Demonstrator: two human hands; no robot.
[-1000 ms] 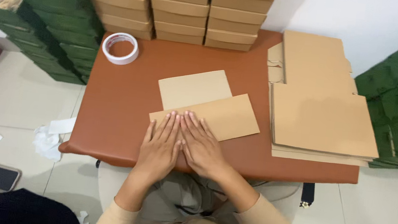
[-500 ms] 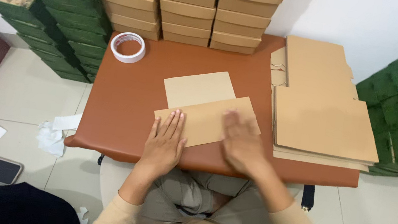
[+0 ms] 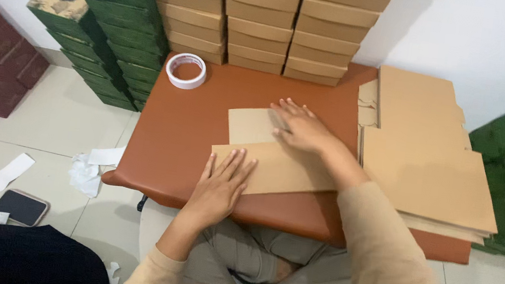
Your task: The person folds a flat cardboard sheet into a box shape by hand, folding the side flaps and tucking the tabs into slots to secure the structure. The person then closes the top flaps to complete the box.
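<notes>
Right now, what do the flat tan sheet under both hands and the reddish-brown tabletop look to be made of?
Flat tan sheet: probably thin cardboard, matte, with a crisp fold line. Reddish-brown tabletop: smooth with a soft sheen and rounded edges; possibly leatherette or laminate, hard to tell.

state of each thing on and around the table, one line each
cardboard sheet: flat on table, folded, both hands pressing it
left hand: flat, fingers spread
right hand: flat on upper flap
tape roll: lying flat, untouched
flat cardboard stack: unfolded, piled
brown boxes: closed, stacked
</notes>
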